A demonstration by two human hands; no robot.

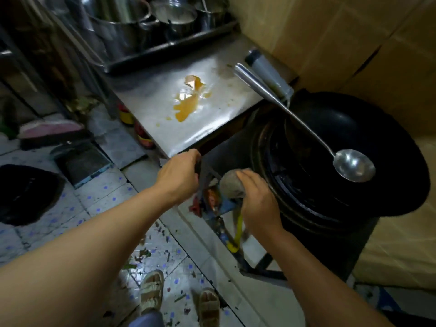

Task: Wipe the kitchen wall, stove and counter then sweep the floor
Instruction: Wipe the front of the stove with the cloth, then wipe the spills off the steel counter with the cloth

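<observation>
right hand (256,204) grips grey cloth (232,185)

Left hand (179,178) fingertips hidden; right hand (256,199) fingers blurred; pots (122,22) cropped.

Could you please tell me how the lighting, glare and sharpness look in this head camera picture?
Head view: dim overall; glare whitens the counter around the yellow spill; the wok is nearly black; the pots and both hands, left and right, look soft; wide-angle distortion bends the edges.
</observation>
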